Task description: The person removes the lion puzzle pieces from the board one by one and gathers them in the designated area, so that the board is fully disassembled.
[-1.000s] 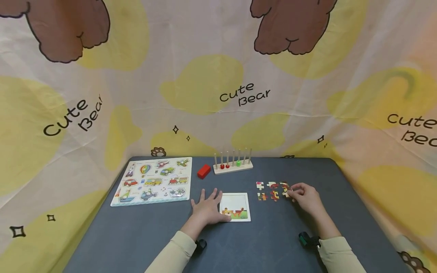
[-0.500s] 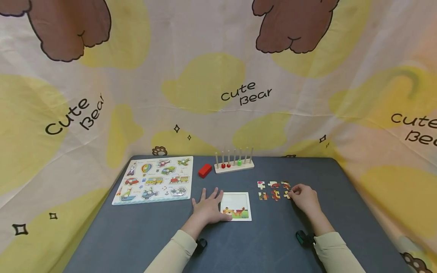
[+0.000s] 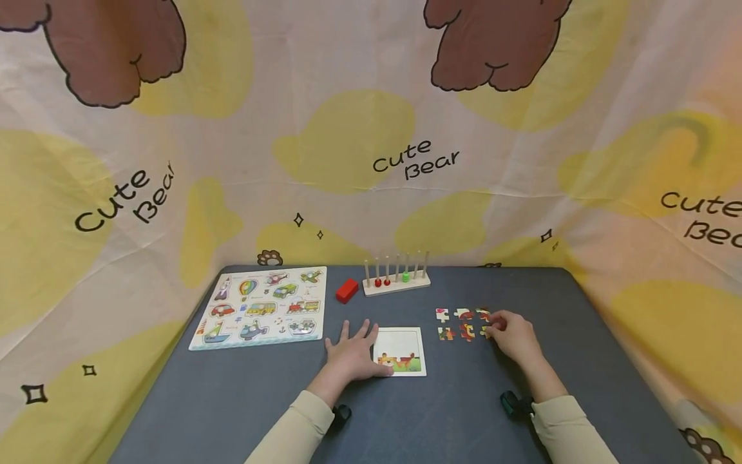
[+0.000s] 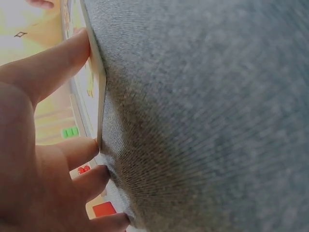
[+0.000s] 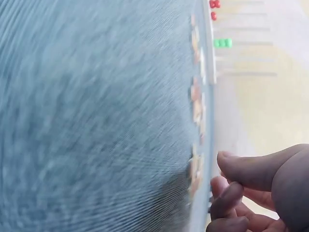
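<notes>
My left hand (image 3: 352,357) lies spread at the left edge of a small white puzzle frame (image 3: 399,332), its thumb resting on the lower border. Joined picture pieces (image 3: 407,364) fill the lower part of the frame. In the left wrist view the thumb (image 4: 72,50) and the index finger (image 4: 79,151) touch the frame's edge. My right hand (image 3: 516,338) is at the right end of two short rows of jigsaw pieces, its bent fingers overlapping the lower right piece (image 3: 483,331). In the right wrist view the thumb (image 5: 251,169) and fingertips come close together; I cannot tell whether they pinch anything.
A vehicle puzzle board (image 3: 261,309) lies at the back left of the grey table (image 3: 429,425). Beside it are a red block (image 3: 347,291) and a pegged wooden base (image 3: 397,284) with red and green beads. A patterned cloth (image 3: 348,142) hangs behind.
My right hand has shifted slightly left over the lower right jigsaw piece and covers more of it. The left hand and the puzzle frame have stayed in place.
</notes>
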